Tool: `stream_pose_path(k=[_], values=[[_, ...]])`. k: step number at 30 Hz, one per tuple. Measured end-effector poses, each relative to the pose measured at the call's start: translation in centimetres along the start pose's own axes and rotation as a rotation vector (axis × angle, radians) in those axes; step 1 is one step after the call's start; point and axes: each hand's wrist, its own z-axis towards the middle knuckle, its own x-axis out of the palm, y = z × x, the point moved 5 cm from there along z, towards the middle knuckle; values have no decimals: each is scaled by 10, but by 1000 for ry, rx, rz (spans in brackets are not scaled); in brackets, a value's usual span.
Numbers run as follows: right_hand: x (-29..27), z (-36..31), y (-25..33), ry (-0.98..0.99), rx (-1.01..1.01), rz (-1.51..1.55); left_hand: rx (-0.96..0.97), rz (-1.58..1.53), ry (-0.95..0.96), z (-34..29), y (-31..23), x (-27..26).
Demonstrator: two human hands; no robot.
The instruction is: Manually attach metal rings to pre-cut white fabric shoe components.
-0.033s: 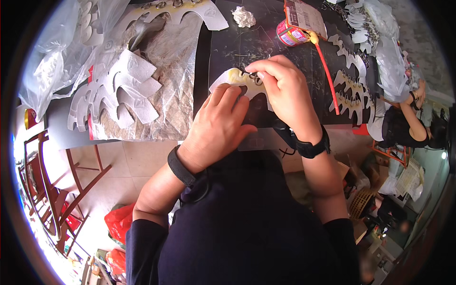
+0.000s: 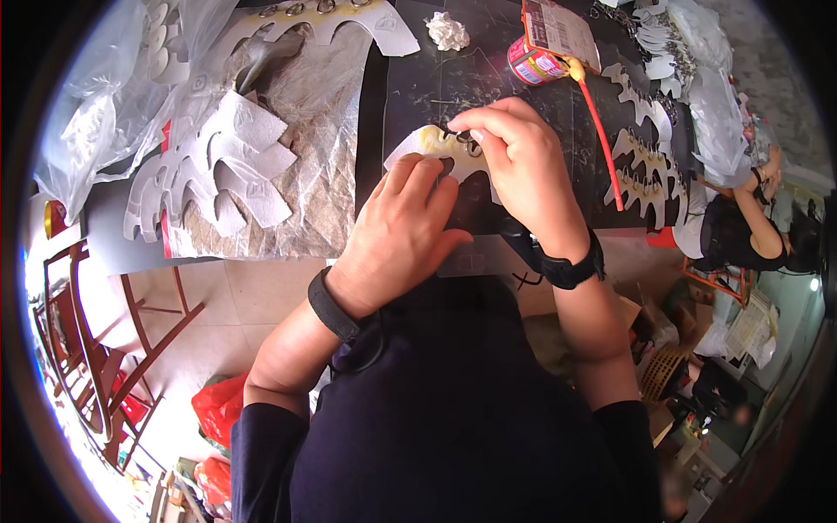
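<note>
One scalloped white piece [image 2: 438, 146], yellow-smeared, lies under the spread left hand [image 2: 394, 228]; right hand [image 2: 530, 167] nearly pinches, hold unclear

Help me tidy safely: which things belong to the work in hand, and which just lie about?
Seem to belong:
Scalloped white sheet piece smeared yellow, under the left hand
Dark metal loop by the right hand
Red cylindrical tin and thin red stick, yellow-tipped, probably
Scalloped white pieces piled left, probably

Seem just lying about:
Crumpled white wad
Shiny red plastic bags
</note>
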Motion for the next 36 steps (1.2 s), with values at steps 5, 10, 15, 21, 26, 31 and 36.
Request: stream_pose_path(k=[5, 10, 15, 21, 26, 31, 36], values=[[11, 10, 0, 63, -32, -148, -12, -14, 15, 1, 0, -1], [20, 17, -13, 72, 201, 130, -2, -9, 6, 3, 5, -1], [23, 18, -17, 99, 182, 45, -6, -34, 19, 4, 7, -4], [27, 21, -19, -11, 112, 8, -8, -26, 38, 6, 7, -3], [27, 21, -22, -27, 92, -30, -13, -20, 49, 8, 7, -2], [28, 21, -22, -36, 90, -22, -43, 23, 63, 10, 7, -1], [27, 21, -21, -38, 71, -49, -44, 56, 56, 11, 7, 1]])
